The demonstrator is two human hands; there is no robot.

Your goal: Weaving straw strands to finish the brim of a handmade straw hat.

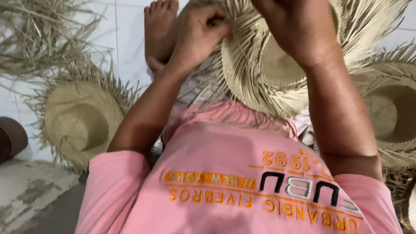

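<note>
Hands, left (pixel 200 29) and right (pixel 289 16), grip unfinished straw hat (pixel 261 70) strands.

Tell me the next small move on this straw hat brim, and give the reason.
Probably fold the next loose strand into the brim edge. The left hand pinches the rim of the unfinished straw hat, the right hand grips strands higher up, and many loose straw ends fan out unwoven around the brim. The fingertips themselves are hidden, so which strand comes next cannot be told.
</note>
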